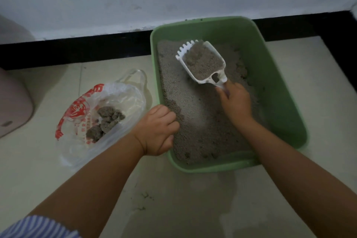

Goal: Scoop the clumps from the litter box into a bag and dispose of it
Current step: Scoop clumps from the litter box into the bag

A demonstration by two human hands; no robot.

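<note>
— Green plastic, rounded corners: the litter box (270, 60) sits on the pale tiled floor (193, 199) against a black baseboard (77, 48). What's inside?

— Grey granular litter (202, 121), uneven and pitted. Above it the right hand (235, 102) grips the handle of a white slotted scoop (202, 62) with a toothed front edge; the handle is almost wholly hidden by the fingers. The scoop is loaded with litter and a clump.

— And the left hand (158, 129)?

— Curled over the box's left rim, clamped on it; its fingertips are out of sight behind the knuckles.

— Where's the bag?

— Left of the box, just beside it on the floor: a thin, crinkled clear plastic bag (77, 150) with red print, mouth open, a looped handle at the back. Several dark grey clumps (108, 121) lie in it. The print is too blurred to read.

— Anything else around?

— A pinkish rounded object (13, 102), cut off at the left edge; I can't tell what it is. A blue-striped sleeve (38, 226) shows at the bottom corner.
</note>
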